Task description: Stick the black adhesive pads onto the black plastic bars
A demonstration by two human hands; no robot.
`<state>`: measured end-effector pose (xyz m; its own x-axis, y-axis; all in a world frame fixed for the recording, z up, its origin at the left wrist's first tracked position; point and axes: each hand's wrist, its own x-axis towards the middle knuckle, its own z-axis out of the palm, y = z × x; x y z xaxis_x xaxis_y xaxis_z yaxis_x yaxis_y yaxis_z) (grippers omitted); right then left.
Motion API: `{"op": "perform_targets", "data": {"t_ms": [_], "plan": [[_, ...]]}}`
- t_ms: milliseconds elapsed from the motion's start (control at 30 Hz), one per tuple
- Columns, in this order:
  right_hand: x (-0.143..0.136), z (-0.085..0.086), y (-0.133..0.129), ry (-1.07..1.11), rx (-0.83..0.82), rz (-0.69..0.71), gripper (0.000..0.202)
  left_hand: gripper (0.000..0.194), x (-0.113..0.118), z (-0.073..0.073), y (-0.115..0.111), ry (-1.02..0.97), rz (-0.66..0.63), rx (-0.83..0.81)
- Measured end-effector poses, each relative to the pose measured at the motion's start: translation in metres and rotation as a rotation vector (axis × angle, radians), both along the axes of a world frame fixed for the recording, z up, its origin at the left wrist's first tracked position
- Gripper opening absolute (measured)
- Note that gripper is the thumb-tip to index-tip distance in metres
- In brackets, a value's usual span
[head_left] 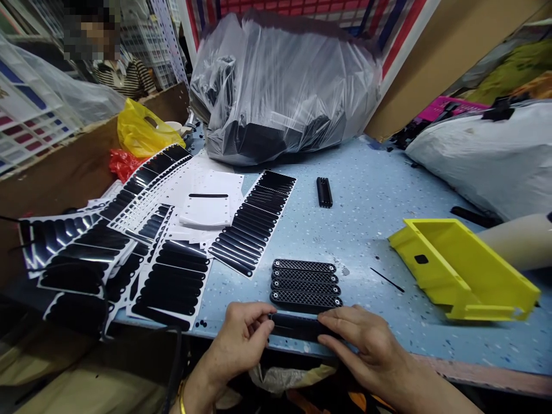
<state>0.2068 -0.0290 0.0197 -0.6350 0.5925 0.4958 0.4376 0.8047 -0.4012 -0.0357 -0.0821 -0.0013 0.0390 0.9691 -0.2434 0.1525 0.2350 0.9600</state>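
At the table's front edge, a smooth-topped long black bar (297, 325) lies between my two hands. My left hand (245, 336) pinches its left end between thumb and fingers. Around the right end, my right hand (366, 339) has its thumb below and fingers above. Whether a thin strip lies on the bar, I cannot tell. Just beyond it, several black bars with a crosshatched face (306, 282) sit side by side, with a round silvery spot near their ends. Left of them spreads a sheet of black rounded strips (254, 221).
More strip sheets (172, 279) overlap at left, beside a white backing sheet (207, 210) with one strip. A black block (324, 192) stands farther back. A yellow bin (466, 276) is at right. A large plastic bag (284, 86) fills the back; a person (125, 75) is behind left.
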Motion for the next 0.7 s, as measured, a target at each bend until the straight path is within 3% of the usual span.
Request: {"op": "perform_targets", "data": {"t_ms": [233, 500, 700], "plan": [[-0.006, 0.013, -0.002, -0.037, -0.034, -0.018, 0.022, 0.033, 0.004, 0.002, 0.006, 0.044, 0.023, 0.000], [0.003, -0.007, -0.001, 0.024, -0.154, 0.009, 0.019, 0.031, 0.007, -0.001, 0.005, 0.068, 0.062, 0.003], [0.005, -0.010, -0.002, 0.072, -0.172, 0.050, 0.020, 0.029, 0.007, -0.001, 0.004, 0.072, 0.085, 0.002]]}}
